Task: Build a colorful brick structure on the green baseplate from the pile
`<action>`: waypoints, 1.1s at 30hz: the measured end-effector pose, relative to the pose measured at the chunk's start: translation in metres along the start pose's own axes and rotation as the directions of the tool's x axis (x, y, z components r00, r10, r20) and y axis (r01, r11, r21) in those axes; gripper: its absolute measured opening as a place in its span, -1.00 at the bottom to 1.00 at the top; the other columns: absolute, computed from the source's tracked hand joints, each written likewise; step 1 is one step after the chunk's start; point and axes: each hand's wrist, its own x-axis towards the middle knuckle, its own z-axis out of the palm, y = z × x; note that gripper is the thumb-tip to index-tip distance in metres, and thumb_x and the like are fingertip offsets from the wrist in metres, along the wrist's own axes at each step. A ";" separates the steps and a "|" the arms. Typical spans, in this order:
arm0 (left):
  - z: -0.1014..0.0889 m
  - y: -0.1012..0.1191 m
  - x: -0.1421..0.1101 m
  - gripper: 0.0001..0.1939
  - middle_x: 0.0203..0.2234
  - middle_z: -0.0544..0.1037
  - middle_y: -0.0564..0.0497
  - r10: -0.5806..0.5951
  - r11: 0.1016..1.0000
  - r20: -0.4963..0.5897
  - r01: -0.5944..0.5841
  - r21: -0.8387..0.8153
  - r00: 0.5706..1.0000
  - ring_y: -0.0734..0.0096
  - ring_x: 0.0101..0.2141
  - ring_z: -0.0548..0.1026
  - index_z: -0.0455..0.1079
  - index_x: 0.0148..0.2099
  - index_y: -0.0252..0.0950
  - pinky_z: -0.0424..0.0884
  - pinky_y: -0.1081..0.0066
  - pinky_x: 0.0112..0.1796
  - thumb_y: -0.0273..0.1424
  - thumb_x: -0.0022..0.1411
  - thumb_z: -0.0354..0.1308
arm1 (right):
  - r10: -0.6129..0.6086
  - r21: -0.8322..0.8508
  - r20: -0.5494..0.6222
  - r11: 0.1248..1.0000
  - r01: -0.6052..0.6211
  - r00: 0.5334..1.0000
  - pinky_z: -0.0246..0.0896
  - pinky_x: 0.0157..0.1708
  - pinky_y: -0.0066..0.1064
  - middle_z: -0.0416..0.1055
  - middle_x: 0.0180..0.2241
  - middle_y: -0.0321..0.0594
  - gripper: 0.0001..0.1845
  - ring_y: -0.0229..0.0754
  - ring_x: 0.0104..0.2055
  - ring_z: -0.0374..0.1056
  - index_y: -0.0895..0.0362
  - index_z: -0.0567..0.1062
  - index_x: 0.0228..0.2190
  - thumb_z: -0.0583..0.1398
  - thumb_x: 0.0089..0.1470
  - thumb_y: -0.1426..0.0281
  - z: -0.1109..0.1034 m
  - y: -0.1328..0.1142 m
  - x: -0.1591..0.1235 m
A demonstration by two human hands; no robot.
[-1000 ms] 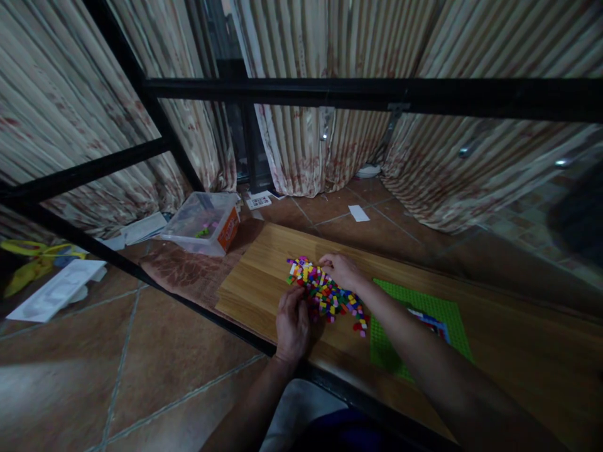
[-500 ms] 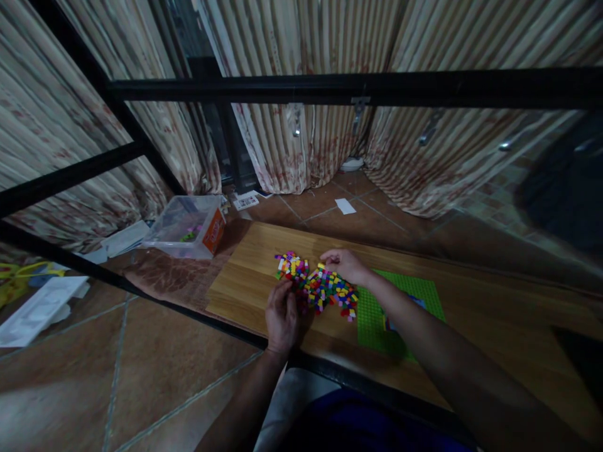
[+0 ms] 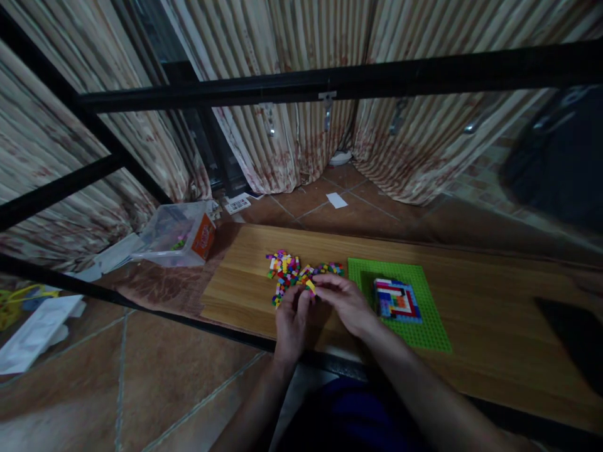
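Bare hands close together over a long wooden table (image 3: pixel 475 285), fingertips meeting. Pinched at that meeting point: a small yellow piece (image 3: pixel 310 286). Left hand (image 3: pixel 291 320) curled, thumb and fingers drawn in narrowly on the piece; right hand (image 3: pixel 347 304) facing it, thumb and forefinger narrowed on it too — too small to tell, a single brick or several joined.

Just beyond the fingertips, partly hidden by them, a heap of loose bricks (image 3: pixel 285 263) in many colours, spread from ahead of the left hand to just past the right hand's knuckles. To the right of the right hand, a green baseplate (image 3: pixel 431 333) bearing a low, roughly rectangular brick build (image 3: pixel 398 301) with bands of white, red and blue.

Done, by the look of it: that one patterned build, with bare green studs around it — complete or partial, impossible to tell. Left over: plenty of loose bricks, apparently unsorted, and the yellow piece, off the baseplate. Well beyond the left hand, to its left, a clear plastic box (image 3: pixel 181 256) with a few more coloured pieces (image 3: pixel 179 242) inside.
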 end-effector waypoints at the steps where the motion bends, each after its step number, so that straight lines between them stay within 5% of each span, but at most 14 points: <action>1: 0.003 0.000 -0.002 -0.69 -0.37 0.54 -0.02 -0.034 0.999 0.012 0.034 -0.020 0.999 0.39 -0.35 0.48 0.43 -0.17 -0.31 0.40 0.43 -0.30 -0.19 0.29 0.03 | -0.008 -0.005 -0.018 1.000 0.008 1.000 0.28 -0.16 -0.32 0.54 -0.33 -0.28 -0.70 -0.19 -0.26 0.42 0.06 0.59 -0.33 0.36 -0.20 0.25 0.003 0.004 -0.007; 11: 0.011 -0.004 -0.023 -0.74 -0.37 0.55 -0.03 -0.119 0.992 0.181 0.123 -0.008 0.976 0.35 -0.33 0.47 0.46 -0.23 -0.32 0.37 0.42 -0.29 -0.23 0.23 0.09 | 0.012 -0.107 -0.032 0.994 -0.016 0.999 0.34 -0.27 -0.34 0.53 -0.40 -0.29 -0.75 -0.19 -0.35 0.43 0.07 0.56 -0.38 0.33 -0.15 0.22 -0.016 0.021 -0.036; 18: 0.018 0.007 -0.023 -0.70 -0.63 0.39 0.11 -0.186 0.967 0.319 0.231 -0.110 0.929 0.52 -0.56 0.31 0.46 -0.37 -0.34 0.27 0.52 -0.48 -0.17 0.16 0.18 | -0.058 -0.183 -0.078 0.982 0.043 0.995 0.28 -0.34 -0.39 0.50 -0.48 -0.31 -0.86 -0.22 -0.40 0.39 0.09 0.53 -0.45 0.28 -0.09 0.29 -0.031 0.017 -0.047; 25: 0.032 0.010 -0.030 -0.69 -0.52 0.50 0.03 -0.187 0.952 0.354 0.258 -0.166 0.916 0.46 -0.48 0.39 0.50 -0.32 -0.33 0.32 0.49 -0.42 -0.16 0.12 0.21 | -0.137 -0.370 -0.064 0.923 0.104 0.988 0.27 -0.28 -0.39 0.53 -0.40 -0.28 -0.87 -0.20 -0.32 0.42 0.08 0.55 -0.38 0.24 0.00 0.31 -0.044 0.005 -0.061; 33: 0.030 0.014 -0.036 -0.68 -0.62 0.39 0.10 -0.272 0.925 0.436 0.358 -0.126 0.858 0.56 -0.56 0.28 0.44 -0.43 -0.35 0.24 0.55 -0.50 -0.15 0.07 0.25 | -0.091 -0.232 -0.046 0.970 0.078 0.995 0.29 -0.30 -0.38 0.55 -0.45 -0.31 -0.87 -0.20 -0.37 0.43 0.05 0.58 -0.45 0.28 -0.04 0.26 -0.051 0.007 -0.075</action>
